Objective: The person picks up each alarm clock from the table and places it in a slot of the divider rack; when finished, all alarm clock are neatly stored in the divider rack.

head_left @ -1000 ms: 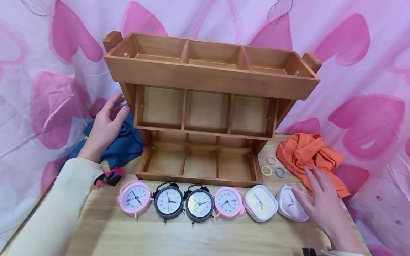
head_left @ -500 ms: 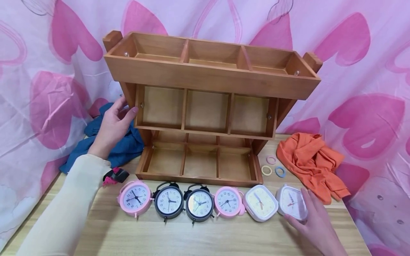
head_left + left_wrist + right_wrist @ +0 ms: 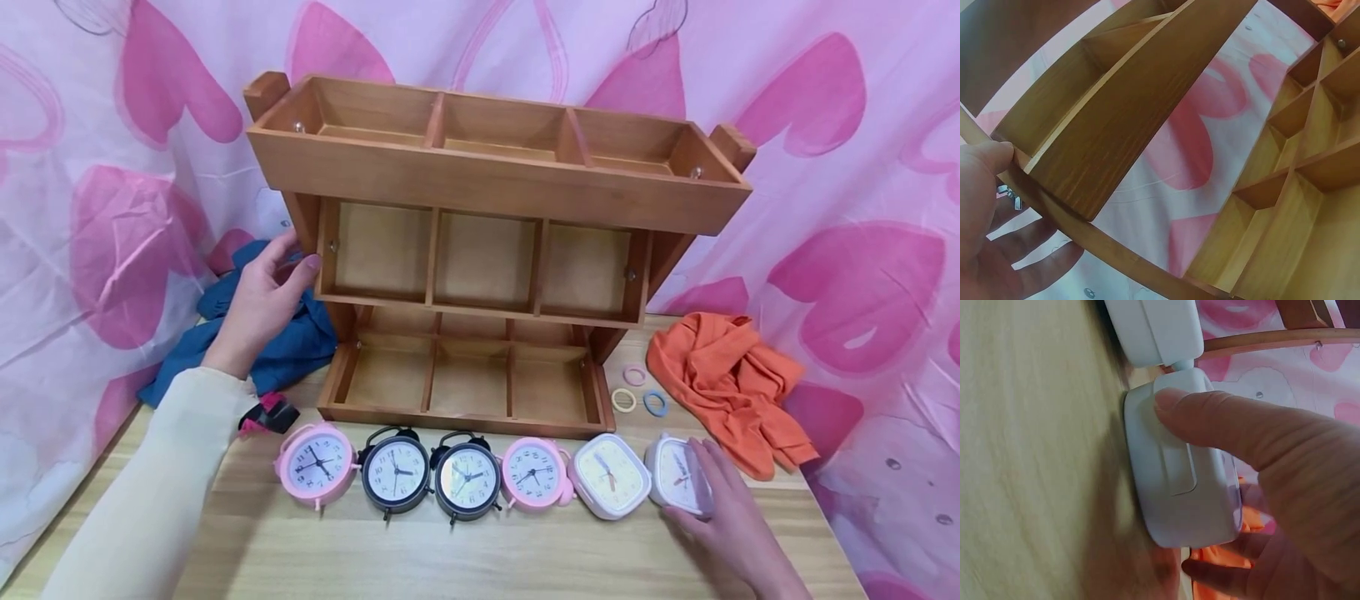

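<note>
My left hand (image 3: 258,312) holds the left side of a three-tier wooden shelf (image 3: 495,185). In the left wrist view, the thumb lies at the end of a tray and the fingers are behind the side rail (image 3: 1116,253). My right hand (image 3: 735,521) grips a white square alarm clock (image 3: 675,477) at the right end of a row of clocks. The right wrist view shows the thumb pressed on that clock's casing (image 3: 1172,462), with fingers on its far side. Left of it stands another white square clock (image 3: 611,477), with a pink round clock (image 3: 534,473) beside that.
Two black twin-bell clocks (image 3: 395,472) and a second pink clock (image 3: 315,464) continue the row leftward. Blue cloth (image 3: 300,350) lies behind my left arm. Orange cloth (image 3: 723,375) and small rings, including a blue one (image 3: 656,403), are at right. A heart-patterned curtain (image 3: 855,308) surrounds the table.
My left hand has moved right onto the shelf's side. The right hand has come down and left from above the rightmost white clock and now grips it.
</note>
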A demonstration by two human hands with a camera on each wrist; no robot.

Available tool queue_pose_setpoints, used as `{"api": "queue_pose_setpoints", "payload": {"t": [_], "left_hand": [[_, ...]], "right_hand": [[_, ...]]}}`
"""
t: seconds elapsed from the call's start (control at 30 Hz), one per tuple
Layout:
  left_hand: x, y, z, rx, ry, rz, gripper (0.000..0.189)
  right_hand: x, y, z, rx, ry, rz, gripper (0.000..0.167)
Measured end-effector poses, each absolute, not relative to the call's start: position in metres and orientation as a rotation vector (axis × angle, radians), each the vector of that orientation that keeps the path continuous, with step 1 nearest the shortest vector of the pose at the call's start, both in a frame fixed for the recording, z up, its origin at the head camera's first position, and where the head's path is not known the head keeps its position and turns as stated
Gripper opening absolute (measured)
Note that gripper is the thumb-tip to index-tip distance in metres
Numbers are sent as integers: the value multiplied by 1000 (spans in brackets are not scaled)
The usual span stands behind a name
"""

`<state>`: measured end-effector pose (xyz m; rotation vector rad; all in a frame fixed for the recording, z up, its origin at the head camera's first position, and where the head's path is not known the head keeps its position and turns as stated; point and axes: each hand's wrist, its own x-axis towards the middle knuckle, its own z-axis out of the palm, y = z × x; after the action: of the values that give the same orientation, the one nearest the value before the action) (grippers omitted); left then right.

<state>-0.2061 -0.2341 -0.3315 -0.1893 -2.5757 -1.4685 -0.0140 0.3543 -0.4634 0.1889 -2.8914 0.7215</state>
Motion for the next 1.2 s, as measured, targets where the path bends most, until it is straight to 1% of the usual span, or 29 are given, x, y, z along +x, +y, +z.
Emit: {"api": "queue_pose_setpoints", "payload": {"t": [0.27, 0.37, 0.57, 0.67, 0.8, 0.97, 1.1, 1.2], "left_hand": [[-205, -234, -332, -198, -2566, -1458, 60], [-204, -233, -332, -208, -2557, -1447, 59], [-202, -232, -331, -198, -2565, -1435, 60], [-202, -232, -331, -190, -2574, -1432, 62], [-201, -232, -331, -185, -2579, -1429, 61], [-204, -234, -331, -184, -2566, -1427, 60], [-205, -235, -331, -174, -2566, -1426, 60], [-206, -233, -332, -172, -2577, -1428, 61]], "right_hand": [[-17, 359, -466, 273, -2794, 607, 95], [-18, 362, -460, 270, -2773, 560, 92], [-33, 359, -428, 304, -2650, 542, 96], [-47, 349, -410, 342, -2645, 523, 100], [-64, 329, -391, 403, -2696, 483, 98], [-94, 306, -385, 528, -2709, 473, 87], [-121, 284, -388, 632, -2758, 481, 72], [-132, 264, -389, 699, -2849, 458, 64]]}}
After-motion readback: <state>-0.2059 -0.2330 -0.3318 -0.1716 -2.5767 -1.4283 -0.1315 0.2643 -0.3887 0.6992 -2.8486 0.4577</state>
